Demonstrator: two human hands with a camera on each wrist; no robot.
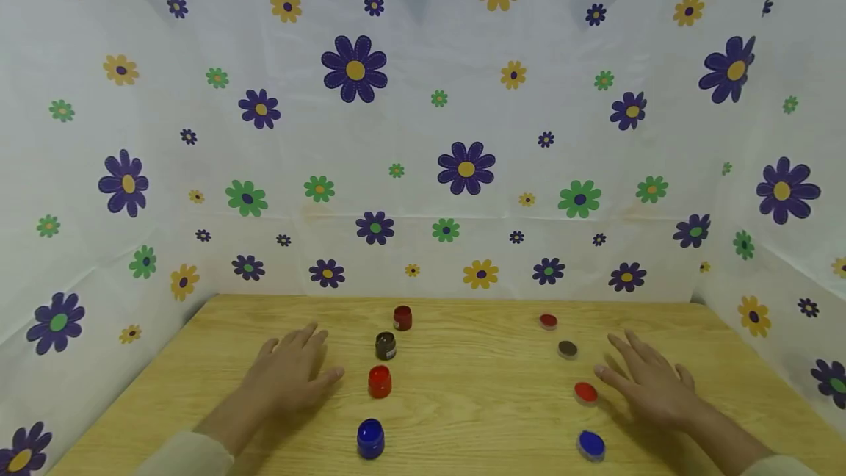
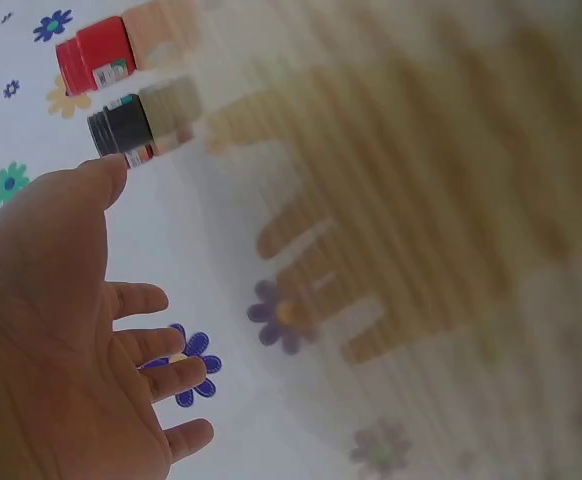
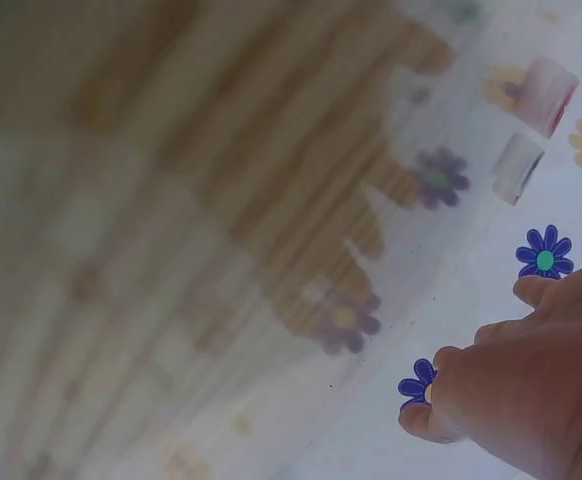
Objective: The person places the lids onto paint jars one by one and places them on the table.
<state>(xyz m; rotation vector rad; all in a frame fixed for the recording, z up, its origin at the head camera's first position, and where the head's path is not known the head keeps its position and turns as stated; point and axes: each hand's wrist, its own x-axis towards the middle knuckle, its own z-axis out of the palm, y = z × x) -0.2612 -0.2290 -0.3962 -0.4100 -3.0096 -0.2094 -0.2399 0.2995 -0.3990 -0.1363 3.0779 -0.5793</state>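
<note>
My left hand [image 1: 286, 372] hovers low over the left of the table, fingers spread, holding nothing. Just right of it stands a column of small uncapped paint jars: dark red [image 1: 402, 318], dark brown [image 1: 385, 345], bright red [image 1: 380, 381] and blue [image 1: 371, 438]. In the left wrist view, its thumb overlaps the lower edge of a dark jar [image 2: 126, 125]; whether they touch I cannot tell. My right hand [image 1: 654, 386], empty with fingers extended, is beside the matching lids: dark red [image 1: 548, 322], brown [image 1: 568, 349], bright red [image 1: 585, 392] and blue [image 1: 591, 445].
The wooden table [image 1: 476, 388] has a glossy surface that mirrors the hands in both wrist views. A white flower-patterned sheet [image 1: 410, 123] rises behind the table and along both sides. Bare wood separates the jar column from the lid column.
</note>
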